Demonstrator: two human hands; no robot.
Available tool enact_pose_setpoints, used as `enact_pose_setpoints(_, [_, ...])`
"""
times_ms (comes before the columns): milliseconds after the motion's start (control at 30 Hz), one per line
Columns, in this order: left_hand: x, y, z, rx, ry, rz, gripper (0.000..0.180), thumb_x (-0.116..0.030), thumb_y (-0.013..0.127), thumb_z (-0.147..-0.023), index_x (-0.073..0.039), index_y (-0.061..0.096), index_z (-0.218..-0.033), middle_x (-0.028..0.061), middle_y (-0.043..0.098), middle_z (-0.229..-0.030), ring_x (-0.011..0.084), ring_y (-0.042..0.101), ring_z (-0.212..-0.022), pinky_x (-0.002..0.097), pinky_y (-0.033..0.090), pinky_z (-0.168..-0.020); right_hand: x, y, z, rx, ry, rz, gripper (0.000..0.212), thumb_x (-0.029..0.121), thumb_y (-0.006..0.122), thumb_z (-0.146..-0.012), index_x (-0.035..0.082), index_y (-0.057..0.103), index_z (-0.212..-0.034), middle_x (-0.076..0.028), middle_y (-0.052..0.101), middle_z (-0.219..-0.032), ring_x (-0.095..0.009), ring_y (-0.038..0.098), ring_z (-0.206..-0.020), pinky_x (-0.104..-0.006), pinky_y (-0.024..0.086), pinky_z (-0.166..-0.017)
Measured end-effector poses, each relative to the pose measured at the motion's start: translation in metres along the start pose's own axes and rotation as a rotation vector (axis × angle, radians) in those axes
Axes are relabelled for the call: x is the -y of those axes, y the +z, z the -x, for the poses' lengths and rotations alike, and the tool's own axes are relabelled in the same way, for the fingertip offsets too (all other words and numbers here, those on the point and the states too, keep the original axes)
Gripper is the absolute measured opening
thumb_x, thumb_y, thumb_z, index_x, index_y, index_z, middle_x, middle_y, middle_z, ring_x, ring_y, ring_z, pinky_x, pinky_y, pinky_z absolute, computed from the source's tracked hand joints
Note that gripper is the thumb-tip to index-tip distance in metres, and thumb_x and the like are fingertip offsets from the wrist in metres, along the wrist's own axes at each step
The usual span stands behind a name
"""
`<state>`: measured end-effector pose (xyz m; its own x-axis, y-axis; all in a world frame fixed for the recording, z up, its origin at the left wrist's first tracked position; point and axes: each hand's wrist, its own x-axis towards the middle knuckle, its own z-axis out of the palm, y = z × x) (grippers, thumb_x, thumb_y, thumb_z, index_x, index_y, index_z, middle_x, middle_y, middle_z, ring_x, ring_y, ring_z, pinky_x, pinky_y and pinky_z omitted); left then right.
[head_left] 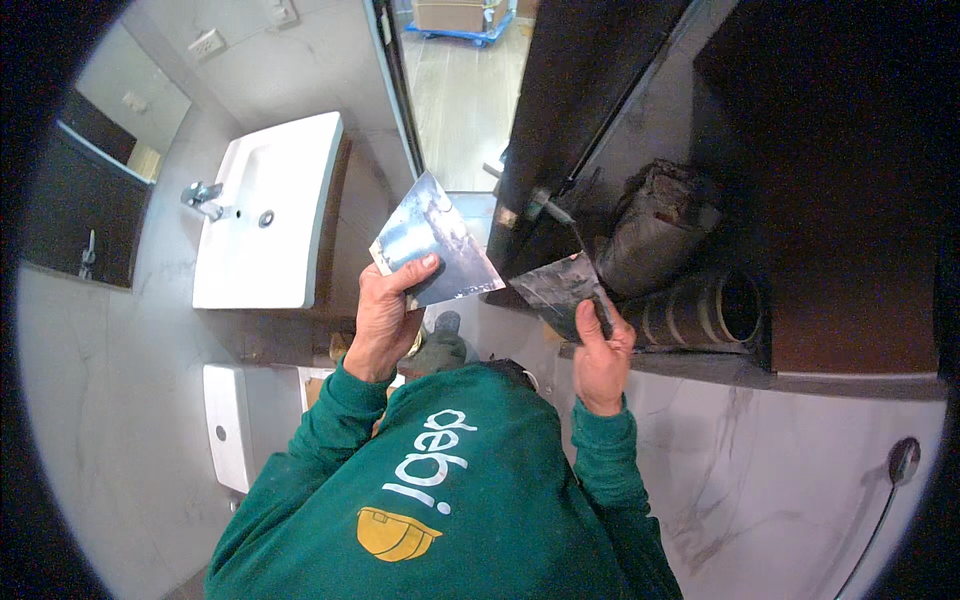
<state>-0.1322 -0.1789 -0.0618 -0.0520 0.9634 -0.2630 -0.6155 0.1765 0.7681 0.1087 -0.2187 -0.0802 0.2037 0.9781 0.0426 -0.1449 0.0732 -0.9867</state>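
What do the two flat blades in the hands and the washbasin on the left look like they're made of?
The wide blade in the left hand looks like bare steel: grey with bright glints, smeared with pale residue. The smaller blade in the right hand seems the same metal, duller and dirtier. The washbasin looks like glazed white ceramic, smooth and glossy, though cast resin is possible.

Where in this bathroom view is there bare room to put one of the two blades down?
Free: the flat rim of the white sink right of the faucet, and the toilet cistern top. Crowded: the dark niche, where the ribbed duct and wrapped pipe sit beside the right hand. The left hand holds a blade.
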Motion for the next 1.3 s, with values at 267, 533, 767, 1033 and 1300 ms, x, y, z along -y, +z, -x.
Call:
enact_pose_setpoints(267, [-0.003, 0.029, 0.002, 0.038, -0.029, 0.054, 0.037, -0.003, 0.074, -0.082, 0.003, 0.062, -0.117, 0.0112, 0.07, -0.105, 0.0208, 0.068, -0.095, 0.0358, 0.055, -0.088, 0.026, 0.033, 0.01, -0.04, 0.033, -0.225, 0.033, 0.022, 0.057, -0.101, 0.0, 0.062, -0.125, -0.009, 0.066, -0.12, -0.021, 0.06, -0.113, -0.0359, 0.048, -0.098])
enact_pose_setpoints(533, [0.003, 0.021, 0.005, 0.009, -0.111, 0.033, 0.025, -0.004, 0.072, -0.083, 0.0, 0.066, -0.107, 0.0086, 0.071, -0.098, 0.0216, 0.069, -0.088, 0.0362, 0.056, -0.084, 0.029, 0.076, 0.027, 0.005, -0.013, -0.506, 0.038, 0.019, 0.051, -0.104, 0.0, 0.05, -0.137, -0.014, 0.055, -0.135, -0.029, 0.063, -0.11, -0.0487, 0.057, -0.094])
enact_pose_setpoints(767, [-0.011, 0.012, -0.002, 0.028, 0.025, -0.073, 0.027, 0.0, 0.072, -0.079, 0.001, 0.067, -0.105, 0.0103, 0.072, -0.097, 0.0204, 0.07, -0.082, 0.0341, 0.056, -0.081, 0.032, 0.063, 0.018, 0.229, 0.224, -0.344, 0.036, 0.018, 0.053, -0.103, 0.0, 0.055, -0.134, -0.014, 0.062, -0.124, -0.026, 0.065, -0.105, -0.0447, 0.063, -0.081])
enact_pose_setpoints(1033, [-0.016, 0.013, -0.002, 0.051, 0.066, -0.122, 0.027, 0.0, 0.072, -0.08, 0.002, 0.067, -0.106, 0.0114, 0.073, -0.099, 0.0208, 0.071, -0.085, 0.0343, 0.057, -0.082, 0.002, 0.063, 0.021, 0.196, 0.004, 0.079, 0.034, 0.015, 0.055, -0.102, 0.001, 0.059, -0.133, -0.01, 0.064, -0.121, -0.021, 0.064, -0.106, -0.0366, 0.061, -0.082])
enact_pose_setpoints(1300, [-0.014, 0.019, -0.008, -0.008, 0.044, 0.008, 0.027, 0.0, 0.073, -0.083, 0.002, 0.065, -0.109, 0.0122, 0.072, -0.1, 0.0209, 0.071, -0.087, 0.0349, 0.058, -0.082, -0.004, 0.01, 0.008, 0.338, -0.189, 0.538, 0.026, 0.014, 0.061, -0.096, 0.001, 0.068, -0.118, -0.011, 0.068, -0.111, -0.024, 0.068, -0.092, -0.036, 0.054, -0.079])
